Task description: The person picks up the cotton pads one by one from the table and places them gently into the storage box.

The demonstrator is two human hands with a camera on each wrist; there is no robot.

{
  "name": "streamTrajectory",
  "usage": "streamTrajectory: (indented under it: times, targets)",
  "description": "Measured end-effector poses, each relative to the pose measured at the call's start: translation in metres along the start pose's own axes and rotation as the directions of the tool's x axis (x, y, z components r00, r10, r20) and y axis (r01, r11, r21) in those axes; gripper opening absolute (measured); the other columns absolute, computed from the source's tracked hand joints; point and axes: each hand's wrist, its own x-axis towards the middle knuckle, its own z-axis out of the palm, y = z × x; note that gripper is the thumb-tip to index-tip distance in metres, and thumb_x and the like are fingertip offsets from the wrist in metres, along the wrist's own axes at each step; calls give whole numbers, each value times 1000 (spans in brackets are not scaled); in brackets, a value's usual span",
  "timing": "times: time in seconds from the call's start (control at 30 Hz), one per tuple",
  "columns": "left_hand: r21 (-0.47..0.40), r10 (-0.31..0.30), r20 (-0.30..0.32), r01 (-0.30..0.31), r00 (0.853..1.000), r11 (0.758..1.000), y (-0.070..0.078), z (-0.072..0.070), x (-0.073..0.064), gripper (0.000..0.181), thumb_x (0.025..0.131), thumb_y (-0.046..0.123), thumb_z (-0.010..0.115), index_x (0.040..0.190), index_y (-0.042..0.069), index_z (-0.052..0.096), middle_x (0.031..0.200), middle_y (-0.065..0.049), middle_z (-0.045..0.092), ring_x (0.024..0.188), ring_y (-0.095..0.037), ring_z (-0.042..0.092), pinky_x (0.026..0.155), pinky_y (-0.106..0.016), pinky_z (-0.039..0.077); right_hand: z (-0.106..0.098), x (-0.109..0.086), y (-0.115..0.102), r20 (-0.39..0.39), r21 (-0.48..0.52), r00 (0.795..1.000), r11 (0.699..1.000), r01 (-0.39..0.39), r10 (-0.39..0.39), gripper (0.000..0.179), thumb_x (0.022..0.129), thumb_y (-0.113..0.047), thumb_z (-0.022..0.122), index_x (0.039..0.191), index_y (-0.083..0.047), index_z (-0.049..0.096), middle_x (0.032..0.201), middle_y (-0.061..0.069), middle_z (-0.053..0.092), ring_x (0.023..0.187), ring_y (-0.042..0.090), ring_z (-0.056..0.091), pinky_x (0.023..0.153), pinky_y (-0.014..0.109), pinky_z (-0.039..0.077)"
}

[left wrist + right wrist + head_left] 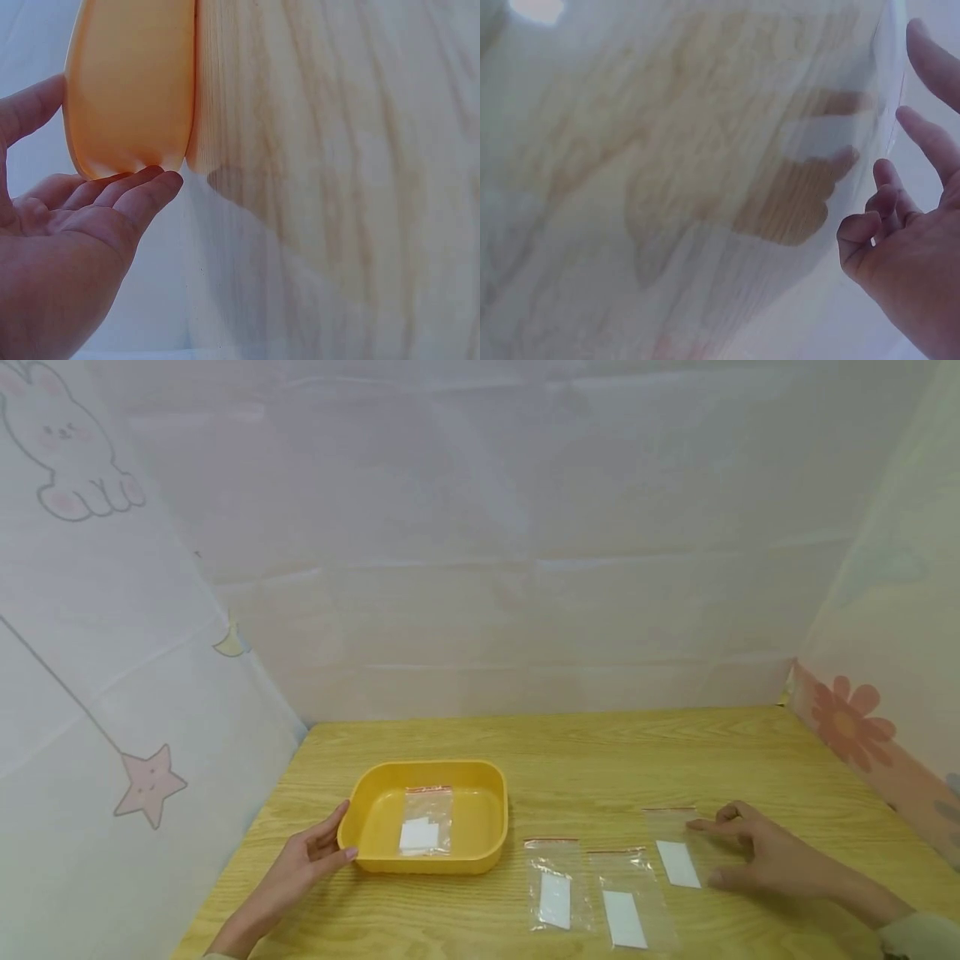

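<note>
A yellow plastic tub (495, 852) stands on the left half of the table, holding a clear zip bag (429, 821) with white pieces inside. My left hand (303, 860) holds the tub's left end, fingers along its side and thumb near the front corner; in the left wrist view, the fingertips (169, 180) touch its wall. My right hand (765, 856) is at the right edge of the rightmost zip bag (678, 860), thumb and index finger apart. Whether those fingers touch the bag, I cannot tell.
Two more clear zip bags, one nearer the tub (555, 893) and one in the middle (624, 914), lie at the front, each with a white piece. The wood-grain table (585, 752) is bounded by a pale wall covering (525, 635) behind and on both sides.
</note>
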Motion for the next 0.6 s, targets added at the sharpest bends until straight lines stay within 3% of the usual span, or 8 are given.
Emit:
streamTrajectory:
  times: [0.2, 0.4, 0.5, 0.6]
  targets:
    - [-4, 4, 14, -4, 1000, 1000, 1, 0, 0, 81, 105, 24, 69, 168, 6, 21, 168, -22, 23, 146, -46, 40, 103, -34, 54, 5, 2, 3, -50, -84, 995, 993, 82, -86, 62, 80, -21, 94, 136, -8, 73, 106, 5, 43, 91, 6, 34, 67, 23, 33]
    - [-11, 4, 18, -4, 1000, 1000, 1, 0, 1, 81, 105, 24, 69, 168, 6, 21, 168, -23, 22, 145, -45, 41, 103, -34, 53, 10, -1, -2, -103, -123, 988, 987, 106, -119, 60, 77, -15, 95, 133, -13, 76, 101, -1, 48, 86, 6, 33, 62, 24, 30]
    - [-5, 2, 12, -1, 1000, 1000, 0, 0, 0, 81, 105, 24, 69, 168, 6, 22, 167, -23, 24, 144, -45, 44, 102, -34, 54, 12, -4, -10, -114, -110, 991, 992, 60, -72, 54, 78, -13, 93, 129, -3, 76, 97, -1, 52, 80, 4, 34, 58, 23, 31]
    - [-5, 3, 13, -3, 1000, 1000, 0, -1, 0, 81, 105, 24, 69, 168, 6, 22, 167, -24, 24, 143, -45, 45, 101, -35, 55, 13, -5, -21, -106, -117, 992, 990, -81, 69, 50, 81, -15, 91, 125, 4, 75, 100, 1, 61, 80, 3, 40, 61, 22, 38]
